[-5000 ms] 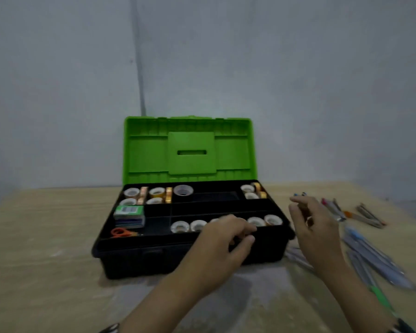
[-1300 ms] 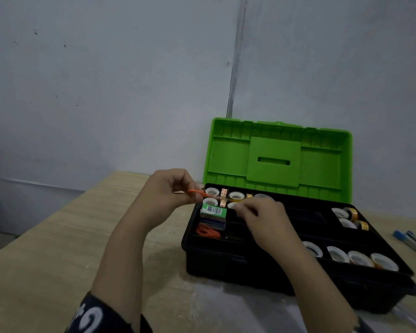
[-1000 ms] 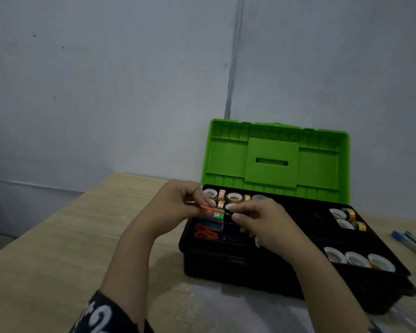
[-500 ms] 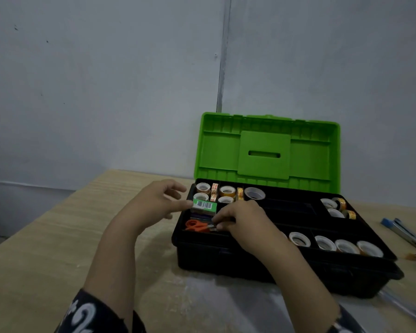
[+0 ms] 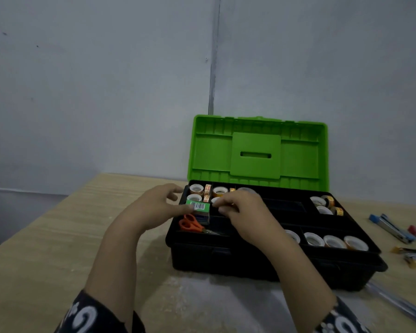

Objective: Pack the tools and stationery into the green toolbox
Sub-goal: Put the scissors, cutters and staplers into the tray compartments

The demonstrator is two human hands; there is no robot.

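With the left hand (image 5: 154,207) thumb steadying the green box (image 5: 198,206) stacked above the orange scissors (image 5: 190,223), the right hand (image 5: 240,207), fingers (image 5: 222,209) curled and seemingly empty, should square it gently inside the green toolbox (image 5: 257,152).

- The toolbox lid (image 5: 256,155) — bright green moulded plastic, smooth with a slight sheen.
- The toolbox tray (image 5: 286,207) and base — black plastic, matt.
- The tape rolls (image 5: 333,242) — glossy film on pale cores, some amber-tinted.
- The small green box (image 5: 198,206) — looks like printed card with a barcode label.
- The scissors (image 5: 190,224) — orange plastic handles, smooth.
- The worktop (image 5: 46,248) — pale wood grain, matt, with a worn greyish patch near the front.
- The wall (image 5: 94,92) — flat painted, dull, lightly marked.
- The sleeves (image 5: 87,316) — dark printed cloth.
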